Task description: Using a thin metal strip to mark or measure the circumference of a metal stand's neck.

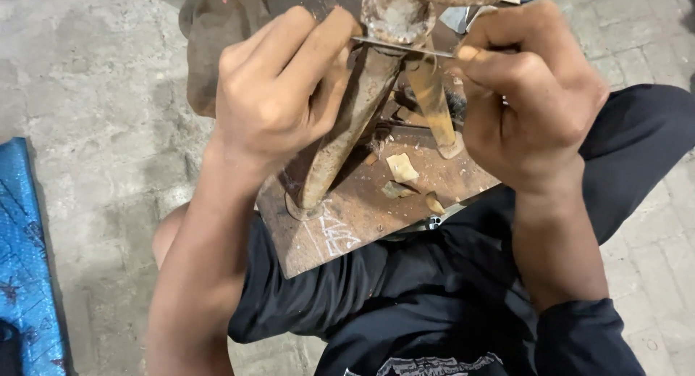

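Lap: dark trousers [434,303] and a dark sleeve [586,340] fill the bottom of the view; person sits low on the floor, worktop propped against the legs, probably to keep it steady.
Left hand [279,93]: fingers curled and pressed together, thumb and forefinger pinching the left end of a thin metal strip [405,47]; bare forearm runs down to lower left.
Right hand [532,93]: fingers bunched tight, pinching the strip's right end; thumb tip sits on it.
Strip: held level and taut between both hands, lying across the lower edge of a round rusty head [397,15]; a two-end grip seems to keep it straight against that edge. Touching or just above, cannot tell.
Stand: rusty legs [347,130] splay down from the round head to the worktop; a second leg [434,104] stands just right, partly hidden by the right hand.
Worktop [340,231]: rusty brown plate, white chalk marks near its front corner.
Scraps [400,167]: small pale offcuts lying on the plate between the legs.
Around: grey paved floor [94,72]; blue sheet [25,260] at left edge, well apart.
In the way: both hands cover the strip ends and much of the stand top.
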